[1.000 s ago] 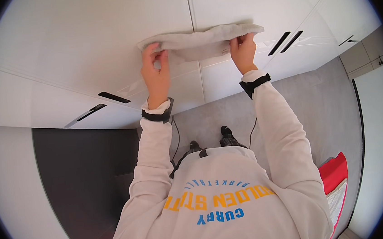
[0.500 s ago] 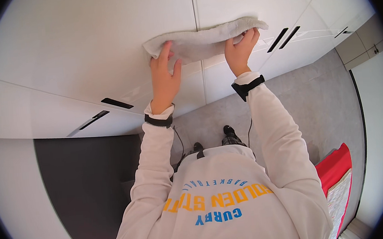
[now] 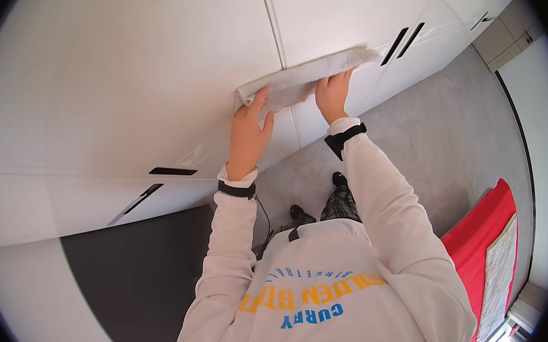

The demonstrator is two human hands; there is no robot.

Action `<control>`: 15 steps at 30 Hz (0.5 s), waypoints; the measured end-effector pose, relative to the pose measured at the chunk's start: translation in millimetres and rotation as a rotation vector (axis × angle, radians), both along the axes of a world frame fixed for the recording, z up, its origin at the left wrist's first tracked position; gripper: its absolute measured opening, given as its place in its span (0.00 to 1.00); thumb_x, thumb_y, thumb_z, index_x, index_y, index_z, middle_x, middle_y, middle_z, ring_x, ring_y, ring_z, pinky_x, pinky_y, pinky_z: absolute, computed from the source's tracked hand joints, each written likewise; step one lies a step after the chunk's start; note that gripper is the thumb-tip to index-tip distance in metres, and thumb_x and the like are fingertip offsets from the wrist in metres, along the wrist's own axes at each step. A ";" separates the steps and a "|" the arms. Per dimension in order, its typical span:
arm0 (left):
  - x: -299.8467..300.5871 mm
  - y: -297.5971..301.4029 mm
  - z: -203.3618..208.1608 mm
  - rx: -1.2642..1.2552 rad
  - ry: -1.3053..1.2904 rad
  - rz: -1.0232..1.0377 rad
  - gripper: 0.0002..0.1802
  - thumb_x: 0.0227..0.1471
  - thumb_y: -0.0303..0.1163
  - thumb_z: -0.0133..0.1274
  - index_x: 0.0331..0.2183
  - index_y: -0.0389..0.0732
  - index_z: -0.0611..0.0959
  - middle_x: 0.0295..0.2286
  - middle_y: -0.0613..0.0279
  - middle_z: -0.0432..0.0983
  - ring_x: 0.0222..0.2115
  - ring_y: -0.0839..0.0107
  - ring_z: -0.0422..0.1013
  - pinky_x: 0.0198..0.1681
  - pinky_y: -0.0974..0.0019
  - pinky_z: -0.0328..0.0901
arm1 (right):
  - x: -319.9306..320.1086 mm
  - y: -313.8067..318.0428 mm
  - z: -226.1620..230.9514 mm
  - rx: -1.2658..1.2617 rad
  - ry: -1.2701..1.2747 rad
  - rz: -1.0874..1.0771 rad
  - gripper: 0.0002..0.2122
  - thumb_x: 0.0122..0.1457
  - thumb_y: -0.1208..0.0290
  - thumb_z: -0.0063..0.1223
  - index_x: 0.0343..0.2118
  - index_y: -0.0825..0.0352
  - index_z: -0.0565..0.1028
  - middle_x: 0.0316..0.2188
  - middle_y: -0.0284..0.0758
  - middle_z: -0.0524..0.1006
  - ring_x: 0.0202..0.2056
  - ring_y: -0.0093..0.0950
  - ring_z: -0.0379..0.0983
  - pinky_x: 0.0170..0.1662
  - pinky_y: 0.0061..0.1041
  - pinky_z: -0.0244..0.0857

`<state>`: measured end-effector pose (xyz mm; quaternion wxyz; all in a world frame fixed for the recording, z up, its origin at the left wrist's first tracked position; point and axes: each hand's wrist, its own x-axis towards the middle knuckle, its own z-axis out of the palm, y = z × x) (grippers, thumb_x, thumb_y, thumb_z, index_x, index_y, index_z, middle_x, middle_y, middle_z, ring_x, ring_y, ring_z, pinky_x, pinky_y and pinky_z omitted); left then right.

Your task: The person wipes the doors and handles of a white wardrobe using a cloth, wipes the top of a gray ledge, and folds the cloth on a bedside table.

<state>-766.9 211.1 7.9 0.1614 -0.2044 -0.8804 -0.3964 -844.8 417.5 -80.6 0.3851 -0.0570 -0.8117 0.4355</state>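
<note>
White cabinet doors [image 3: 149,84] are filling the background, and one grey cloth [image 3: 305,77] is lying flat against them, long axis running left to right. Left hand [image 3: 249,131] is pinching its left end; right hand [image 3: 334,94] is gripping near the middle, both grips closed on it.

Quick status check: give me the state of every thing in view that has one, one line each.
Grey cloth: spread out flat against the white cabinet door, held at both ends.
Left hand: fingers on the cloth's left end.
Right hand: fingers gripping the cloth's lower edge.
White cabinet doors: all shut.
Black handles: untouched.
Red thing: lying on the floor at right.
</note>
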 end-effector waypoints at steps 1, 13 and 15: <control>-2.6 4.1 -5.9 -0.005 -0.015 -0.019 0.30 0.49 0.23 0.54 0.55 0.45 0.71 0.37 0.55 0.77 0.37 0.58 0.72 0.43 0.61 0.66 | 2.9 0.8 -19.3 -0.060 -0.072 0.002 0.22 0.60 0.70 0.42 0.56 0.76 0.61 0.59 0.59 0.56 0.60 0.56 0.51 0.61 0.43 0.49; -29.2 65.8 -16.5 0.049 -0.116 -0.001 0.20 0.51 0.24 0.52 0.48 0.44 0.76 0.37 0.49 0.78 0.36 0.54 0.76 0.37 0.58 0.68 | -18.7 57.5 -18.5 -0.254 0.000 0.115 0.24 0.58 0.72 0.44 0.55 0.78 0.60 0.59 0.61 0.52 0.61 0.60 0.43 0.65 0.49 0.37; -34.4 81.7 -6.5 0.041 -0.092 0.010 0.20 0.51 0.24 0.52 0.48 0.43 0.76 0.37 0.48 0.78 0.36 0.55 0.76 0.37 0.58 0.68 | -29.3 70.8 -2.6 -0.210 0.067 0.084 0.24 0.58 0.71 0.44 0.56 0.78 0.59 0.60 0.61 0.52 0.61 0.60 0.41 0.65 0.51 0.35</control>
